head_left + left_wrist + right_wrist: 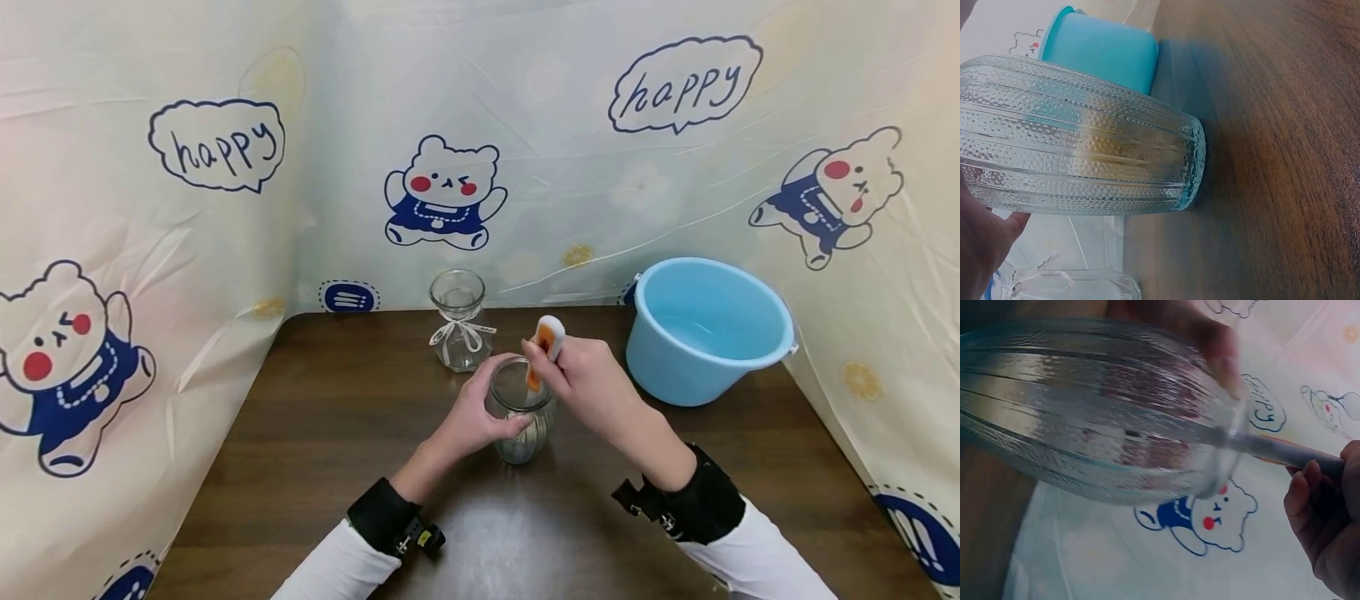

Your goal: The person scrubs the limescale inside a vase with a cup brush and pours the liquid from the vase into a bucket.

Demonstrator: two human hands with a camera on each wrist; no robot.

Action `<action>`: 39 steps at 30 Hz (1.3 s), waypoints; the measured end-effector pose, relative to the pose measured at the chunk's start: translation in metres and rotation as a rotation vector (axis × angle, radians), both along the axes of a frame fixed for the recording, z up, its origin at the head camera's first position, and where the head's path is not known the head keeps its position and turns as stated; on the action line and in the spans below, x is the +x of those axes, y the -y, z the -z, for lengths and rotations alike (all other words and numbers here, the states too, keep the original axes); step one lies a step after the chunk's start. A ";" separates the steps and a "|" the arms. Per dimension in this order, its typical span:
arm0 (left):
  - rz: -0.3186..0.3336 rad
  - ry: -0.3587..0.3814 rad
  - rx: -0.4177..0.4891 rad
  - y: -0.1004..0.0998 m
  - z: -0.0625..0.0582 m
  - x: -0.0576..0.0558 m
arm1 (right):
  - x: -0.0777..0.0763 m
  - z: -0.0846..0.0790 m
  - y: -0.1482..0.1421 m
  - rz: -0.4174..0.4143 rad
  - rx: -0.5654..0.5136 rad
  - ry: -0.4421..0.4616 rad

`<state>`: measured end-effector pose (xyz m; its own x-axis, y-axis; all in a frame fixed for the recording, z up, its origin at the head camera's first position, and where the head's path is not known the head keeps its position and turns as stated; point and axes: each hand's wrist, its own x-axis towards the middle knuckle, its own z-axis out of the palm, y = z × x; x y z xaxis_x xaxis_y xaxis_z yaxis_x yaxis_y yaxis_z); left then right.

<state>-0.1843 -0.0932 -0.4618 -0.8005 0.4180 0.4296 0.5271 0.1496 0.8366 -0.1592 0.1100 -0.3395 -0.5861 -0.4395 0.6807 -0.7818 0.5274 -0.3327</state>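
Observation:
A ribbed, dimpled clear glass jar (522, 442) stands near the middle of the brown table. My left hand (474, 414) grips it around its upper side, thumb across the front. My right hand (596, 385) holds a bottle brush (552, 332) by its white-and-orange handle, which slants down through the jar's mouth. In the right wrist view, the grey side of the handle (1272, 450) runs between the rim and my curled fingers. Through the dimpled glass (1035, 137) in the left wrist view, a yellowish patch shows blurred; the brush's head is not clear.
Behind the jar stands a second clear glass jar (459, 354) with a white ribbon bow round its neck. A light blue bucket (675, 367) is at the table's back right. Patterned cloth (547, 167) hangs along the back and sides of the table (315, 442).

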 end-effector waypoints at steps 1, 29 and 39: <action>0.000 -0.006 0.004 0.000 0.000 0.000 | 0.000 -0.004 -0.001 0.002 -0.007 -0.002; -0.006 0.007 -0.013 -0.003 0.000 0.000 | -0.003 -0.032 0.009 0.053 -0.114 0.220; -0.034 0.010 -0.022 0.000 0.001 -0.002 | 0.000 -0.027 0.009 0.093 -0.254 0.000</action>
<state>-0.1865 -0.0930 -0.4627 -0.8185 0.4001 0.4124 0.5129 0.1852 0.8382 -0.1591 0.1006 -0.3124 -0.6156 -0.1991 0.7625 -0.7343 0.4962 -0.4632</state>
